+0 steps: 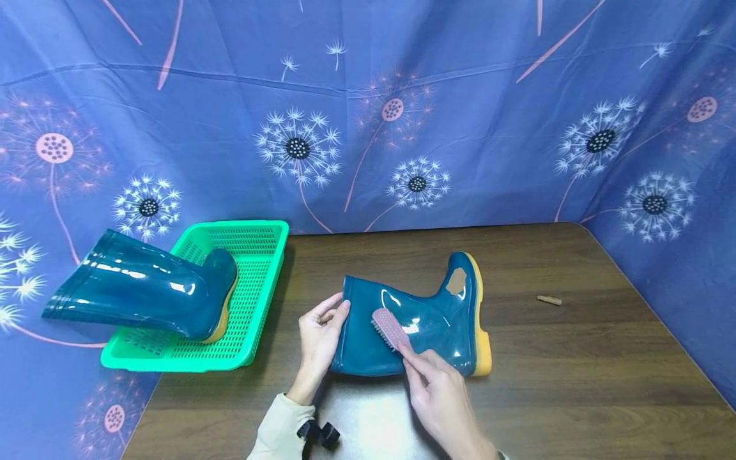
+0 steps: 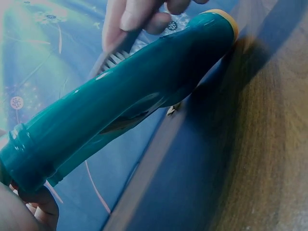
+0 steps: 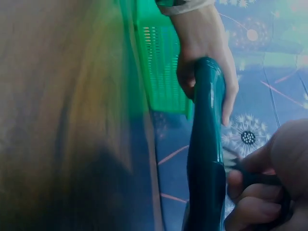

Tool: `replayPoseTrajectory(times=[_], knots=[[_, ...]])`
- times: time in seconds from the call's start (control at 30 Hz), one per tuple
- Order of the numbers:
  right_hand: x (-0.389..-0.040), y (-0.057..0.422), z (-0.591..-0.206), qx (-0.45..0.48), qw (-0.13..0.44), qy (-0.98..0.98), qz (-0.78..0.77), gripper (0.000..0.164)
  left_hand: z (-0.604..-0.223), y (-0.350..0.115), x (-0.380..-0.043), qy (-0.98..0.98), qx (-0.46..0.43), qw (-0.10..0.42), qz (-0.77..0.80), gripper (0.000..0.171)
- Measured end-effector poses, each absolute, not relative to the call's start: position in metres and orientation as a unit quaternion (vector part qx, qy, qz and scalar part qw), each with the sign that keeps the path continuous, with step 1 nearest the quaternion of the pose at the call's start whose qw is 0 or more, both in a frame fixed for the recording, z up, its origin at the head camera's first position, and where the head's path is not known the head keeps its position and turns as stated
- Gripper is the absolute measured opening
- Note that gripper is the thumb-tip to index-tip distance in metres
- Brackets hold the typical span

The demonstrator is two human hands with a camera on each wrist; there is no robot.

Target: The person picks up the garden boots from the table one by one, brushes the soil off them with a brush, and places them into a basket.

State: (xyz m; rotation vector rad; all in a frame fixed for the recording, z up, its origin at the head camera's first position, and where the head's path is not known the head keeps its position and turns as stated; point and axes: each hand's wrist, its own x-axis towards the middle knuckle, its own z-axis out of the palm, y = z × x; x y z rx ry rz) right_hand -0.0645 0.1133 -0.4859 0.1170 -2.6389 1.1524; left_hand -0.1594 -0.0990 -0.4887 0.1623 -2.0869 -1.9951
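Observation:
A teal rubber boot (image 1: 368, 338) with a yellow sole lies sideways over the table, its toe pointing away and its sole to the right. A tan patch (image 1: 457, 281) marks the toe part. At the shaft's opening, my left hand (image 1: 319, 335) grips the rim between thumb and fingers. My right hand (image 1: 439, 390) holds a pinkish brush (image 1: 391, 328) by its handle, forefinger laid along it. The brush's bristles (image 2: 115, 60) face the boot's shaft and appear to touch it in the left wrist view. Its handle is mostly hidden by my fingers.
To the left stands a green plastic basket (image 1: 267, 281) with a second teal boot (image 1: 144, 287) lying in it, its shaft jutting over the left rim. A small tan stick-like piece (image 1: 549, 299) lies on the wooden table (image 1: 575, 377) at right. Patterned blue cloth (image 1: 489, 128) hangs behind.

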Motion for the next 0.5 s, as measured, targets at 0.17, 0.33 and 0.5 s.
replayPoseTrajectory(times=[0.17,0.33,0.5], knots=[[-0.061,0.12,-0.486,0.008,0.147,-0.922,0.358,0.031,-0.49,-0.098,-0.159,-0.717,0.054,0.115,-0.686,0.032],[-0.059,0.136,-0.483,-0.044,0.227,-0.914,0.333,0.029,-0.488,-0.099,-0.158,-0.718,0.049,0.117,-0.684,0.03],[-0.062,0.134,-0.478,-0.014,0.229,-0.913,0.337,0.032,-0.487,-0.101,-0.157,-0.716,0.045,0.122,-0.686,0.03]])
